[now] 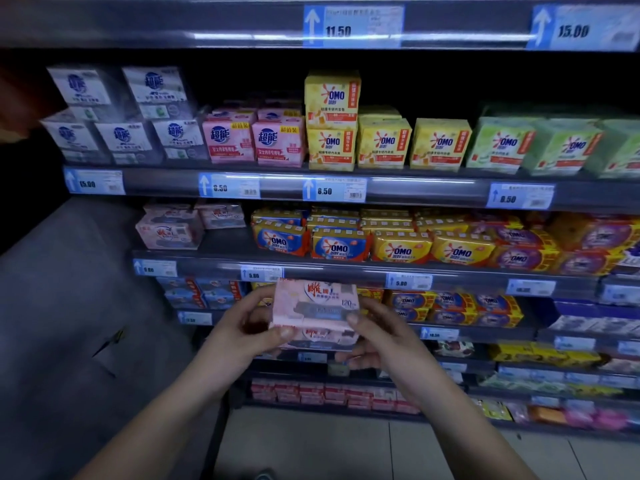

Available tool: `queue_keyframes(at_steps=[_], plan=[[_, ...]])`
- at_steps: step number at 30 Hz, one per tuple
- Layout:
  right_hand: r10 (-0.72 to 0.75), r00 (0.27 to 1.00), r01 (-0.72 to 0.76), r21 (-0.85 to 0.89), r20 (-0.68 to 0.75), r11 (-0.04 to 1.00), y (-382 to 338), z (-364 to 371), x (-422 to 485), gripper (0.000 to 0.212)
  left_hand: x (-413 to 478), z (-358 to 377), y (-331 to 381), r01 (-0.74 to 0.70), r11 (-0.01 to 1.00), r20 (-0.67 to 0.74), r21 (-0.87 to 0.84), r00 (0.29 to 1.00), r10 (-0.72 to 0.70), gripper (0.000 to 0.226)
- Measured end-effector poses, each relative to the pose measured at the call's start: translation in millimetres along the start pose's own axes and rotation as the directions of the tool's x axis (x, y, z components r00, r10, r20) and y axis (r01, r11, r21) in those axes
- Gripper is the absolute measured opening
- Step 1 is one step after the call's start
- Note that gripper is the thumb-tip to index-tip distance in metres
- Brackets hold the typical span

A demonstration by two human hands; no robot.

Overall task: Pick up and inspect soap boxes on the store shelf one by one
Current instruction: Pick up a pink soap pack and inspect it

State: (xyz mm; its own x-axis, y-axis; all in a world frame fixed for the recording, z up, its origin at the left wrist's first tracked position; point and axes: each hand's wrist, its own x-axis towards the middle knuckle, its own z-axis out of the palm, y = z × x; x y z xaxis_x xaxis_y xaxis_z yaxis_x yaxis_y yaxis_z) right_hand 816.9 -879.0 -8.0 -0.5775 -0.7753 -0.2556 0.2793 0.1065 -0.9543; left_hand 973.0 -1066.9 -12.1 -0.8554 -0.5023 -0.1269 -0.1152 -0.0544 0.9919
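A pink soap pack (315, 311) with red lettering is held up in front of the lower shelves, its printed face turned toward me. My left hand (242, 336) grips its left side, thumb on the front near the bottom corner. My right hand (381, 336) grips its right side, thumb on the front and fingers curled behind. More pink packs of the same kind (169, 230) sit on the left end of the third shelf down.
The shelf unit (363, 268) holds yellow, blue and purple OMO soap packs (398, 249), pink and white boxes (256, 142) above, green packs at the right. Blue price tags line the shelf edges. A grey side panel (79, 289) stands at the left; floor tiles lie below.
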Motion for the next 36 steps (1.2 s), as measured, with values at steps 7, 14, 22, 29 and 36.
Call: queue_keyframes(at_steps=[7,14,22,29,36], plan=[[-0.123,0.992,0.117,-0.175,-0.021,0.978,0,-6,-3,0.076,3,1,2,0.122,0.92,0.014,-0.372,0.992,-0.126,0.096],[-0.281,0.96,0.262,-0.311,-0.015,0.914,-1,10,-2,0.078,6,6,-2,0.2,0.808,0.071,-0.555,0.979,-0.193,0.084],[-0.309,0.951,0.299,-0.265,0.001,0.917,0,19,10,0.065,15,-5,10,0.039,0.911,-0.055,-0.411,0.996,-0.068,0.084],[-0.058,0.997,0.031,0.438,0.049,0.898,16,34,41,0.04,17,-24,24,-0.372,0.926,-0.136,0.071,0.916,0.378,0.076],[-0.044,0.999,0.051,0.334,-0.028,0.941,18,61,66,0.031,27,-49,17,-0.345,0.933,-0.211,0.106,0.909,0.36,0.035]])
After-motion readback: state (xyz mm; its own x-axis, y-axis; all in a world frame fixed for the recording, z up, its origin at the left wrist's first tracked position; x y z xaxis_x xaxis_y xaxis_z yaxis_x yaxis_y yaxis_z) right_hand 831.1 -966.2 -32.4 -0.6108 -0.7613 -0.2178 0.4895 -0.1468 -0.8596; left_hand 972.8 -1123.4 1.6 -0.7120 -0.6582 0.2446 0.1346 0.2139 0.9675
